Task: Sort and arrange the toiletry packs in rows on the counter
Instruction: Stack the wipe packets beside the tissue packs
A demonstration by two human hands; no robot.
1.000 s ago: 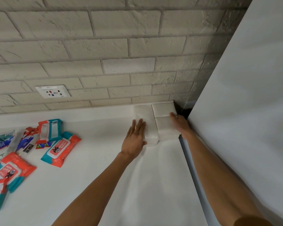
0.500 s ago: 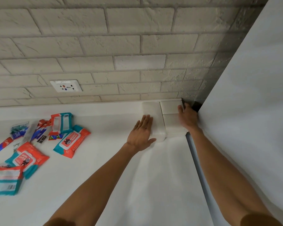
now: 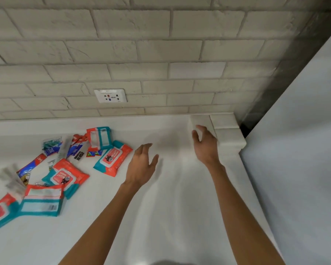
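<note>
Three white packs [image 3: 228, 135] lie side by side in the far right corner of the white counter [image 3: 170, 207]. My right hand [image 3: 205, 145] hovers just in front of them, fingers loosely spread, holding nothing. My left hand [image 3: 142, 165] is open above the counter's middle, apart from any pack. To the left, several red-and-teal wipes packs [image 3: 113, 157] lie scattered, mixed with toothpaste packs [image 3: 32, 167] and small sachets [image 3: 51, 145].
A brick wall with a white socket [image 3: 110, 95] backs the counter. A tall white panel [image 3: 298, 150] closes off the right side, with a dark gap [image 3: 246, 128] at the corner. Bare counter lies between the scattered pile and the white packs.
Both hands have lifted off the white packs and drawn back leftward. The view has swung left, bringing more of the scattered pile into sight.
</note>
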